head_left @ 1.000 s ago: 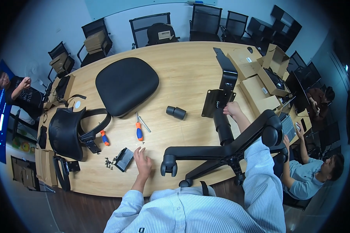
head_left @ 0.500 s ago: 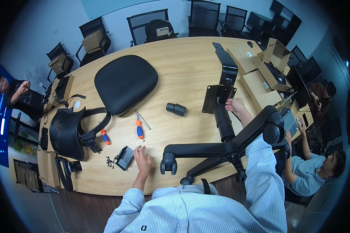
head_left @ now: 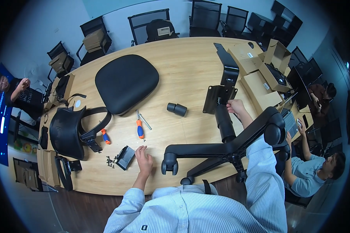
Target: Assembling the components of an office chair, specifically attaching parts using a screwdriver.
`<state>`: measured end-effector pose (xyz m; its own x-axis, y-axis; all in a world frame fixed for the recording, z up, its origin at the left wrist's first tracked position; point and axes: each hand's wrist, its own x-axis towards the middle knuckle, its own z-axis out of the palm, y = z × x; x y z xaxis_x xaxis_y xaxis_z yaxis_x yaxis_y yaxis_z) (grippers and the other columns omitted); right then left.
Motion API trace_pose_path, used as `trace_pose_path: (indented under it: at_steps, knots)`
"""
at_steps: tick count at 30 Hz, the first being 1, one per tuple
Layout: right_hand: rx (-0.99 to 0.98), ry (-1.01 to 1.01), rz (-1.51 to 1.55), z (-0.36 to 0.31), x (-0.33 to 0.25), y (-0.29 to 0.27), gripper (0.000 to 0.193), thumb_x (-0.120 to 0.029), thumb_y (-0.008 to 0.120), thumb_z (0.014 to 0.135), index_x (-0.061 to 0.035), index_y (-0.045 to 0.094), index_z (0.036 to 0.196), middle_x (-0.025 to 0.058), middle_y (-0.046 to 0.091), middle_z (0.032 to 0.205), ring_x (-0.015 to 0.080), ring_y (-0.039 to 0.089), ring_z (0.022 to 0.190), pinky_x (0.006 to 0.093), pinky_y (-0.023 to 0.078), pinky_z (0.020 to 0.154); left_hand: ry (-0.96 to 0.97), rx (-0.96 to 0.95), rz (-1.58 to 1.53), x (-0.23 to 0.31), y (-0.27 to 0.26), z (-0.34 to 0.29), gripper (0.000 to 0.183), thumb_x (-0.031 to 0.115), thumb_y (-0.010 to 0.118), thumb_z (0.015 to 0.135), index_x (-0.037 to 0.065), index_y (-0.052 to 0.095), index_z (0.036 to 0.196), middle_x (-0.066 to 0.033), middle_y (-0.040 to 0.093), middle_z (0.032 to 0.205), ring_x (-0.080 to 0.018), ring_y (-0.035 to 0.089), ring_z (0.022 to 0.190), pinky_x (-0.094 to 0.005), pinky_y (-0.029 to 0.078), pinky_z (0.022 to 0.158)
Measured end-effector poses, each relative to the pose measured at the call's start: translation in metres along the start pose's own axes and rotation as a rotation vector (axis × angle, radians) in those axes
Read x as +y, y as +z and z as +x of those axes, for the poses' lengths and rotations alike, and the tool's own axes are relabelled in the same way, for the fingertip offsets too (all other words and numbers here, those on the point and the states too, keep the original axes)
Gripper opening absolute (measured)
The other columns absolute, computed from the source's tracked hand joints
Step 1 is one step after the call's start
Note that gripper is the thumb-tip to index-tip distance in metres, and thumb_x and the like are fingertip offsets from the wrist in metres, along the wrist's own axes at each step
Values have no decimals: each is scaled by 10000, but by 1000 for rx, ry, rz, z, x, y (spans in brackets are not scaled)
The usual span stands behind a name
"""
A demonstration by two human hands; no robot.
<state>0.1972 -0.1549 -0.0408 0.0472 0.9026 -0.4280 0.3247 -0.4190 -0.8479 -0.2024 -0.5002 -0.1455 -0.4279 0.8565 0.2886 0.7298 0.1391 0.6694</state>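
A black office chair base [head_left: 200, 148] with casters lies on its side at the table's near right. From its hub a gas lift column [head_left: 224, 122] runs to a black seat mechanism plate [head_left: 212, 100], with a wide bent metal bracket [head_left: 230, 72] beyond. My right hand [head_left: 237, 107] is closed beside the plate and column top, fingertips pinched together; whatever they hold is hidden. My left hand [head_left: 144, 161] rests on the table, fingers loosely apart and empty, just right of a small black tray [head_left: 125, 157]. Several dark screws [head_left: 111, 160] lie left of that tray.
Behind lie a black seat cushion [head_left: 126, 83], two screwdrivers [head_left: 140, 130], a metal rod [head_left: 146, 122] and a black cylindrical sleeve [head_left: 177, 109]. A black backrest [head_left: 67, 132] stands left. Cardboard boxes [head_left: 256, 89] line the right side, where a person [head_left: 313, 171] sits at a laptop [head_left: 289, 121].
The fingers of my right hand have shifted slightly beside the plate. My left hand and the chair parts stay where they were.
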Motion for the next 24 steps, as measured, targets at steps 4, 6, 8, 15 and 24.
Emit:
trace_pose_path:
  at_steps: [4, 6, 8, 15, 24]
  knots:
    - [-72, 86, -113, -8, 0, 9, 279, -273, 600, 908, -28, 607, 1040, 88, 640, 825, 207, 644, 672, 353, 553, 629, -21, -10, -14, -1, -1, -1, 448, -49, 538, 741, 6, 545, 1186, -187, 486, 1221, -356, 438, 1188, -440, 343, 1041]
    - [-117, 168, -222, -17, -12, 15, 345, -331, 616, 898, -37, 586, 1076, 90, 641, 841, 213, 652, 692, 375, 557, 644, -13, -32, -27, 1, -2, 1, 452, -43, 541, 747, 1, 541, 1197, -193, 474, 1238, -364, 416, 1205, -440, 336, 1047]
    - [-149, 255, -330, -25, -15, 21, 415, -389, 632, 887, -47, 566, 1112, 93, 643, 856, 219, 660, 712, 397, 562, 658, 23, -22, -57, 11, -1, 13, 450, -37, 547, 749, 2, 542, 1197, -194, 483, 1228, -363, 428, 1199, -437, 346, 1041]
    - [-322, 256, -34, -48, -1, 33, 519, -433, 632, 880, -20, 534, 1180, 119, 645, 938, 220, 669, 739, 383, 573, 662, 282, -96, -276, 98, 19, 141, 446, 16, 621, 747, 7, 549, 1187, -196, 529, 1174, -365, 520, 1120, -421, 415, 988]
    - [-381, 447, 117, -73, 8, 18, 435, -427, 605, 914, -31, 560, 1089, 103, 655, 886, 224, 668, 741, 358, 570, 674, 256, -685, -603, 228, 197, 261, 605, 46, 690, 687, -7, 496, 1258, -163, 567, 1179, -322, 550, 1116, -361, 434, 992]
